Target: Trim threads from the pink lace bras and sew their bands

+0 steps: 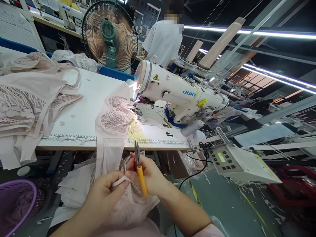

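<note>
Left hand (106, 194) closed, thumb and forefinger pinching a narrow band of the lace garment (112, 121); right hand (148, 179) closed round the thread snips (139, 171), yellow handle lying across the fingers, blades upright and pointing away from the person toward the sewing machine (177, 92); the blades appear shut or nearly so, though this cannot be confirmed. Both hands sit below and nearer the person than the machine, under the table (81, 108) edge, and are almost touching each other; the pinched band runs across between them, so the snips' long axis stands roughly square to it; the right hand's blade tips are just above the band, the left hand holds it on the far side from the blades. The garment's long axis runs from the machine's needle end, over the table edge, down into the hands and the lap; its cups lie on the table just beside the needle. A pile of like garments (29, 98) lies on the table well to the left of the machine; a standing fan (110, 34) is behind and left of it; a control box (234, 161) hangs below its right end; a purple basket (14, 204) sits low, far left of the machine; another person in a white shirt (164, 41) stands behind the machine, hands not seen.
</note>
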`<act>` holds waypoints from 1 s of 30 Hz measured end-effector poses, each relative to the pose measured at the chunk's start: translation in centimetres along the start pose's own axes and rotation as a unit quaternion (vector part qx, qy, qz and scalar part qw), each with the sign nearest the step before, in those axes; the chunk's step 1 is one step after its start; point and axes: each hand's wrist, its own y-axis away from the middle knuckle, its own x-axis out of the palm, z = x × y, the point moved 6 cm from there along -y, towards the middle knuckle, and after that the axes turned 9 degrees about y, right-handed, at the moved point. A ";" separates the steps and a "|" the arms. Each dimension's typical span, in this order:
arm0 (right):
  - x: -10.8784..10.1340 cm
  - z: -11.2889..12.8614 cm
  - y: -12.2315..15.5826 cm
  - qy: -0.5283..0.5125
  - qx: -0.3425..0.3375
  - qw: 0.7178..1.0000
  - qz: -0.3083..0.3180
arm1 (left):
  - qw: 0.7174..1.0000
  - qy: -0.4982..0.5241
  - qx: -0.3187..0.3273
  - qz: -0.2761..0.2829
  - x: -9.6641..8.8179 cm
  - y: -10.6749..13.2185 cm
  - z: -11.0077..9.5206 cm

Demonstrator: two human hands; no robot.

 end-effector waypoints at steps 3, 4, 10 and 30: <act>-0.3 -0.9 0.0 0.007 0.005 0.997 0.076 | 0.997 0.060 -0.051 0.004 -0.1 -0.2 0.2; -0.3 -1.2 0.2 0.030 -0.002 0.992 0.122 | 0.996 0.072 -0.057 0.004 -0.2 -0.3 0.1; -0.6 -3.1 2.7 0.209 -0.052 0.931 0.294 | 0.987 0.125 -0.101 0.017 -0.7 -0.5 0.2; -0.3 -4.1 3.7 0.299 0.031 0.917 0.261 | 0.969 0.179 -0.162 0.051 -1.2 -1.1 1.1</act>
